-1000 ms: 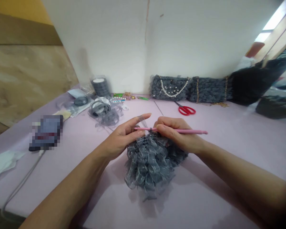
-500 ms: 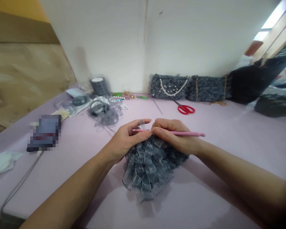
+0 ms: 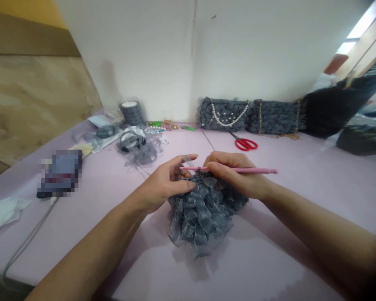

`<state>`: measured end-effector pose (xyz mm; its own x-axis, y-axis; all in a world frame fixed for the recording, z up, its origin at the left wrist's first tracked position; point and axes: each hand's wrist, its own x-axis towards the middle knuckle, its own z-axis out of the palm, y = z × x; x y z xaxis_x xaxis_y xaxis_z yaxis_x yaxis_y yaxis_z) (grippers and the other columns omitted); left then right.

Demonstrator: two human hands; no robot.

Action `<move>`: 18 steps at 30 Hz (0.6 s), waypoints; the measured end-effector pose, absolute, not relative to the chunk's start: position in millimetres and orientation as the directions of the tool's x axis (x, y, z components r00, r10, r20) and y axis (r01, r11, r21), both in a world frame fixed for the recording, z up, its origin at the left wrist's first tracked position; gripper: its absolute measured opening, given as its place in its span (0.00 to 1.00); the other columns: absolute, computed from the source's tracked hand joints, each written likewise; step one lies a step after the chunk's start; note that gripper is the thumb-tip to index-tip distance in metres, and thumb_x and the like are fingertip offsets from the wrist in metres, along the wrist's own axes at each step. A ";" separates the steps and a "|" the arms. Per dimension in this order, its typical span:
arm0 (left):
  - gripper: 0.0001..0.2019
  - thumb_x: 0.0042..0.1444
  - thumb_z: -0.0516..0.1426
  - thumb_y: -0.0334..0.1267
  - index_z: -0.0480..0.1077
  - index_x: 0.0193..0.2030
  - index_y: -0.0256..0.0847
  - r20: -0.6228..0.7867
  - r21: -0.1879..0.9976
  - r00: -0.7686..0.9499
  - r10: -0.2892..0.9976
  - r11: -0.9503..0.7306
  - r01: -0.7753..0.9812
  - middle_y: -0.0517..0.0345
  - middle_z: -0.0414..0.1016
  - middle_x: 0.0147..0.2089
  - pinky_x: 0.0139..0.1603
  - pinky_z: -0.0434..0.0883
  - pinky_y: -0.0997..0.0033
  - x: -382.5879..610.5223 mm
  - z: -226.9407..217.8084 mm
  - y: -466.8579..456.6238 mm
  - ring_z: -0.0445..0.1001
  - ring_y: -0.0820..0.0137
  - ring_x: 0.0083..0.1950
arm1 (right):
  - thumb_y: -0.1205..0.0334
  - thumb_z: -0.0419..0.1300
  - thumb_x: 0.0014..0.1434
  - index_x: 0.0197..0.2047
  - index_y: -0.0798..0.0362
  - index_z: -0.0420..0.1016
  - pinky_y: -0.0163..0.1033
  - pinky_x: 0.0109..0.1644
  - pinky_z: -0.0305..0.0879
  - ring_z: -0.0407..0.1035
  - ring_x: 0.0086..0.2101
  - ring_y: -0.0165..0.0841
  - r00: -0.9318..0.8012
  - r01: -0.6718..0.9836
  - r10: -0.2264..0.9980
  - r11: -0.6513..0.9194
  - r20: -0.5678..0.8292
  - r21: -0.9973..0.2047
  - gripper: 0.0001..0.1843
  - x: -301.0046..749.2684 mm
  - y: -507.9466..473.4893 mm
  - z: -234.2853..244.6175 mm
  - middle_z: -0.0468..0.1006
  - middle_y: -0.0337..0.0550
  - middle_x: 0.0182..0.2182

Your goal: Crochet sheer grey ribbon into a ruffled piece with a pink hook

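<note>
A pink crochet hook point(image 3: 253, 170) lies across the grasp of my right hand point(image 3: 235, 171), its thin tip pointing left. Beneath the hook hangs a ruffled piece of grey organza ribbon crochet point(image 3: 203, 213), covered in loops. My left hand point(image 3: 166, 179) grips the upper left edge of this piece between thumb and curled fingers. A strand of sheer grey ribbon point(image 3: 187, 160) passes over the raised left index finger. Dark ribbon wraps the hook's shaft between the two hands. Behind my right fingers, part of the piece is hidden.
Loose grey ribbon point(image 3: 142, 150) and a ribbon spool point(image 3: 130, 112) stand at the back left. Red-handled scissors point(image 3: 246, 144) lie ahead. A pearl-strapped bag point(image 3: 224, 115) and a chain-strapped bag point(image 3: 277, 117) lean on the wall. A blurred device point(image 3: 61, 173) with a cable lies left.
The hook and my right hand have shifted slightly right and up. My left thumb has come down off the hook onto the crochet piece, which has risen a little.
</note>
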<state>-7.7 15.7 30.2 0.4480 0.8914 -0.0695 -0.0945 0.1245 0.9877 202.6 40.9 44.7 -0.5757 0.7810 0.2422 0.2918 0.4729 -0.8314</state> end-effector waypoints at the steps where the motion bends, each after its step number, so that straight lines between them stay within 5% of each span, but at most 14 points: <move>1: 0.33 0.49 0.63 0.30 0.64 0.63 0.45 -0.065 0.990 0.443 0.894 0.114 -0.083 0.60 0.68 0.37 0.40 0.63 0.72 -8.3 30.1 16.3 0.67 0.73 0.38 | 0.52 0.51 0.66 0.29 0.54 0.67 0.33 0.25 0.51 0.57 0.23 0.26 -0.584 0.292 0.776 0.474 0.239 -0.831 0.18 204.6 41.6 45.4 0.63 0.35 0.22; 9: 0.30 0.50 0.62 0.30 0.64 0.62 0.43 0.026 0.999 0.358 0.933 -0.032 0.010 0.64 0.67 0.34 0.35 0.61 0.76 -12.3 32.2 21.6 0.65 0.77 0.34 | 0.59 0.48 0.68 0.37 0.55 0.74 0.35 0.33 0.61 0.68 0.30 0.29 -0.733 0.314 0.654 0.570 0.187 -0.759 0.16 214.4 45.2 59.4 0.75 0.39 0.29; 18: 0.28 0.51 0.60 0.28 0.65 0.61 0.38 0.165 0.965 0.219 0.962 -0.203 0.166 0.64 0.65 0.32 0.34 0.61 0.75 -6.0 33.1 18.7 0.63 0.77 0.32 | 0.67 0.45 0.66 0.34 0.55 0.69 0.34 0.29 0.56 0.61 0.25 0.27 -0.737 0.404 0.622 0.720 0.266 -0.564 0.14 211.8 40.6 65.6 0.69 0.37 0.25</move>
